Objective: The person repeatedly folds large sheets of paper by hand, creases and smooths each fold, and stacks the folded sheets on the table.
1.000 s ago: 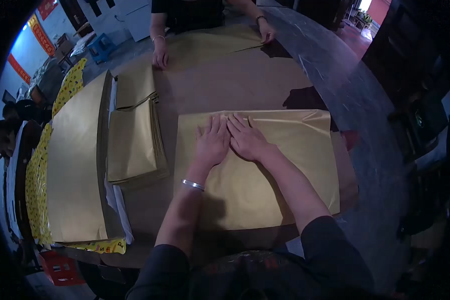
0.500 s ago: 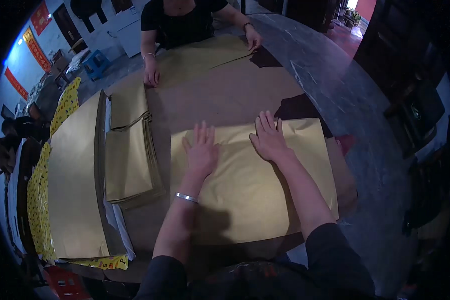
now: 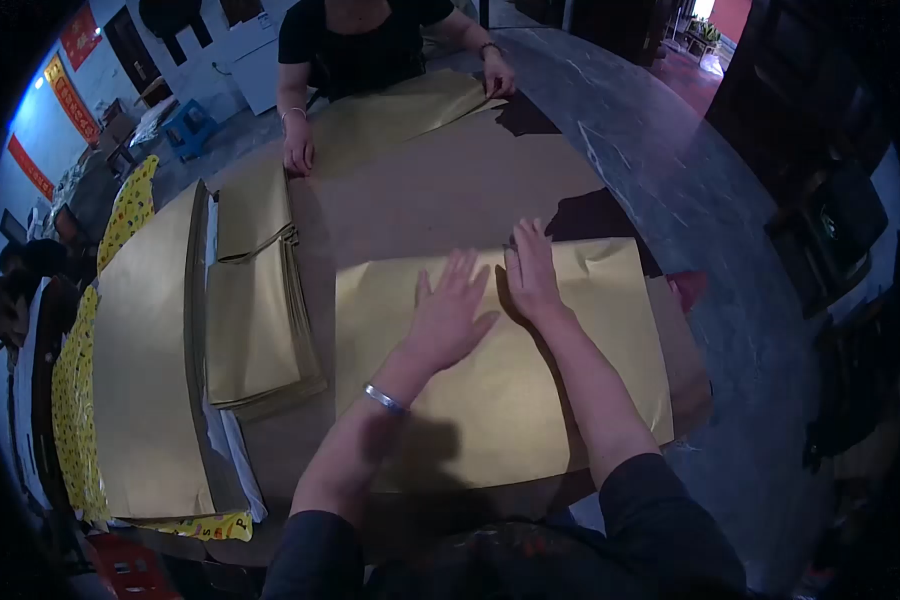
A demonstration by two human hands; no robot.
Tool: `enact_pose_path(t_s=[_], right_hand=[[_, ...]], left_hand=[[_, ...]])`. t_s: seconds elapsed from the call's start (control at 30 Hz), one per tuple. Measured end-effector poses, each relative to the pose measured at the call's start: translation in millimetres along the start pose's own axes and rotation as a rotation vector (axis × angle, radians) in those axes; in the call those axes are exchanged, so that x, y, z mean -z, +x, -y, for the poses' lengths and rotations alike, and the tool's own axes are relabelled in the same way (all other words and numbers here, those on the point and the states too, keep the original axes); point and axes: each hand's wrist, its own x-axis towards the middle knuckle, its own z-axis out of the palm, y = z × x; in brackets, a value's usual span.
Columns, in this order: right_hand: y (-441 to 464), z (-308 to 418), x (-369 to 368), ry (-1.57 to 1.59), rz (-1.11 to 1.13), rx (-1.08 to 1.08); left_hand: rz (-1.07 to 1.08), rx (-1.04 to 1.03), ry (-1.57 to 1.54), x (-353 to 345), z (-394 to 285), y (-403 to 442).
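Observation:
A wide sheet of gold paper [image 3: 500, 400] lies in front of me on the brown table covering. Over its upper middle is my left hand [image 3: 452, 318], flat with fingers stretched out and the thumb apart. My right hand [image 3: 533, 275] rests at the far edge of the sheet, turned partly on its side, fingers extended and holding nothing I can see. Light creases run near the sheet's far right corner. Left of the sheet is a stack of folded gold paper [image 3: 255, 330], with another folded bundle [image 3: 252, 215] just beyond it.
Across the table a person [image 3: 365, 45] handles another gold sheet [image 3: 400, 115] with both hands. A large gold pile [image 3: 145, 370] lies at far left over yellow patterned wrapping [image 3: 75, 400]. Dark pieces [image 3: 590, 220] lie at right, beside grey marbled flooring [image 3: 740, 330].
My left hand has slid right and slightly toward me, closer to my right hand. My right hand has rolled onto its side. The other person's sheet has its near right edge lifted or folded back.

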Motion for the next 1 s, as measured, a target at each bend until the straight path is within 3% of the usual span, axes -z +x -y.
enact_pose_path(t_s=[0.03,0.07,0.1,0.13,0.27,0.37,0.63,0.73,0.83,0.97,1.0], right_hand=[[-1.5,-4.1,-0.7,0.000,0.008,-0.001],[-2.3,-7.7,-1.2,0.194,-0.098,-0.130],[-2.5,-11.6,-2.5,0.388,-0.206,-0.257],[-2.3,-13.0,-4.6,0.391,-0.225,-0.250],[-1.0,-4.3,4.4,0.296,-0.074,-0.166],[-2.1,-5.7,2.0,0.237,-0.041,-0.120],[-0.9,-1.6,3.1,0.125,0.049,-0.091],[2.5,13.8,9.9,0.002,0.153,-0.086],[6.3,40.1,2.0,-0.319,0.422,0.064],[12.5,96.6,-35.4,-0.236,0.580,0.221],[12.4,108.4,-47.7,-0.223,0.610,0.265]], left_hand=[[0.135,-0.098,-0.021,-1.4,-19.5,-2.1],[0.266,-0.196,-0.043,-4.3,-37.3,-3.0],[0.242,-0.234,-0.054,-22.3,-43.9,-2.2],[0.238,-0.227,-0.057,-27.9,-47.6,1.7],[0.269,-0.116,0.022,-31.0,-35.9,20.3],[0.087,0.041,0.025,-31.6,-1.2,21.1],[0.037,0.385,0.098,-6.4,112.0,-26.3],[0.012,0.470,0.102,-0.2,127.0,-38.8],[-0.002,0.483,0.119,-3.4,130.3,-40.6],[-0.014,0.473,0.067,-8.2,135.6,-40.7],[-0.098,0.414,0.001,-23.9,150.9,-42.4]])
